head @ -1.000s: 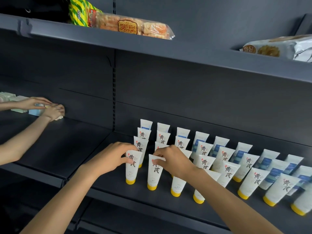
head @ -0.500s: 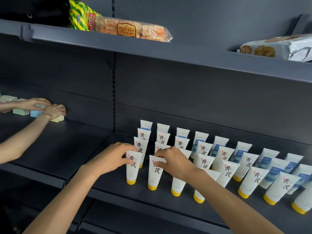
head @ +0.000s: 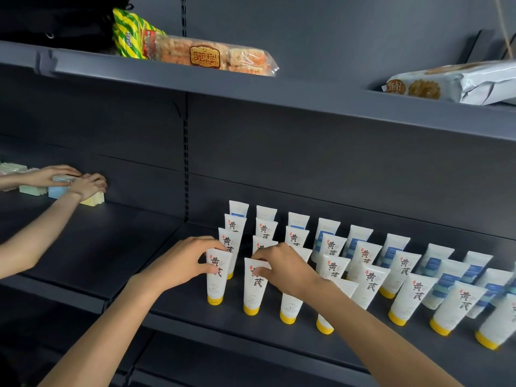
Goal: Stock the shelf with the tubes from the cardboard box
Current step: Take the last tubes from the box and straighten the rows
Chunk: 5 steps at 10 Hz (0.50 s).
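Several white tubes with yellow caps stand cap-down in rows on the dark shelf (head: 279, 335). My left hand (head: 184, 262) pinches the top of the front-left tube (head: 215, 283). My right hand (head: 282, 268) pinches the top of the tube beside it (head: 253, 291). Both tubes stand upright on the shelf in the front row. More tubes (head: 413, 297) stretch away to the right, some with blue labels. The cardboard box is not in view.
Another person's two hands (head: 81, 181) arrange pastel boxes (head: 93, 199) on the left shelf bay. On the upper shelf (head: 307, 96) lie a snack pack (head: 212, 57) and a white bag (head: 452, 85). Bare shelf shows left of the tubes.
My hands and the two front tubes have hardly moved; the right hand's fingers shifted slightly on its tube's top. The other person's hands stay on the pastel boxes.
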{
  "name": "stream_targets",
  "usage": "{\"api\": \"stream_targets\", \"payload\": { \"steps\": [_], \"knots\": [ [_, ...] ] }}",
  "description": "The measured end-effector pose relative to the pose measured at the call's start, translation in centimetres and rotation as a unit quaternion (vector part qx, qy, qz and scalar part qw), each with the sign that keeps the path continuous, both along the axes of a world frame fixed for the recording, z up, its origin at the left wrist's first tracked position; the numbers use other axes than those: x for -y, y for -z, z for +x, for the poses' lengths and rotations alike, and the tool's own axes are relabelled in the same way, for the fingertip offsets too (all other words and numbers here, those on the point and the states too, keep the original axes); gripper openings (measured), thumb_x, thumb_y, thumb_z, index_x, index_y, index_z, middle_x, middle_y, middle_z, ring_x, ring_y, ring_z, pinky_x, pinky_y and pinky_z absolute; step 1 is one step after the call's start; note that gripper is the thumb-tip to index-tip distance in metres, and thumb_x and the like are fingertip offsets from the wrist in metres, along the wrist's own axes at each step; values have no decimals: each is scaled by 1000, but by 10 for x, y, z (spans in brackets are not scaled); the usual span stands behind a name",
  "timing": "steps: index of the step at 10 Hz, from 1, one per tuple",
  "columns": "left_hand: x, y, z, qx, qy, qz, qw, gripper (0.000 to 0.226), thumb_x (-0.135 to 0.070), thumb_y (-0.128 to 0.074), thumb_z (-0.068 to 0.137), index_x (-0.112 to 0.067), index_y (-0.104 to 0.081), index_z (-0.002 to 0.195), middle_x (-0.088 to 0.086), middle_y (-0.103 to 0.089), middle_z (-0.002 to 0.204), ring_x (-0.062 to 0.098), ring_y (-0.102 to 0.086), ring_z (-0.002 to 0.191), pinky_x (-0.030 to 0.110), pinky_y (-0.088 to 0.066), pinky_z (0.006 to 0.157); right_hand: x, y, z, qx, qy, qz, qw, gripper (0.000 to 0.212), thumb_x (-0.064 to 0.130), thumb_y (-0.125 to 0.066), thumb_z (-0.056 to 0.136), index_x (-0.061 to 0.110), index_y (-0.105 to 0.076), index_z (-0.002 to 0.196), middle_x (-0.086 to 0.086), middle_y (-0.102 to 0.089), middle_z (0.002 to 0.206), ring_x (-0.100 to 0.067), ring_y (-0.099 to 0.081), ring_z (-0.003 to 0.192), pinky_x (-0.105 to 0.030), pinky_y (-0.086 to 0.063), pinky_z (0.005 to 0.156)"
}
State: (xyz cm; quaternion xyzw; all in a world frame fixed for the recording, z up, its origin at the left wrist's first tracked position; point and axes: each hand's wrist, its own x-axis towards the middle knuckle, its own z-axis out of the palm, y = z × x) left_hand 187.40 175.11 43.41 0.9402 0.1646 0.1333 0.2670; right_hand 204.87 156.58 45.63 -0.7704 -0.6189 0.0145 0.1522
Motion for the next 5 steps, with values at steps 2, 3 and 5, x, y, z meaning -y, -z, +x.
{"api": "stream_targets", "payload": {
  "steps": [2,3,5],
  "knots": [
    [6,-11,3,33,-5,23,999,41,-32,-74,87,-51,-57,119,-36,-55,119,-14,-52,110,19,-48,89,14,-6,3,-4,4,40,999,38,38,-62,94,17,-63,126,2,-68,120,-15,-65,102,-24,-51,88],
    [16,-22,11,56,0,56,997,41,-36,-70,90,-45,-55,127,-38,-52,122,-13,-50,114,18,-47,93,24,-11,9,-16,20,73,997,37,37,-62,94,19,-63,126,4,-69,118,-10,-66,100,-29,-55,88],
    [45,-39,32,118,-5,121,986,42,-36,-62,95,-40,-52,136,-30,-49,133,-9,-43,121,14,-37,97,58,-26,21,-21,53,153,987,40,36,-60,96,20,-58,133,6,-65,125,-8,-63,108,-23,-51,91]
  ]
}}
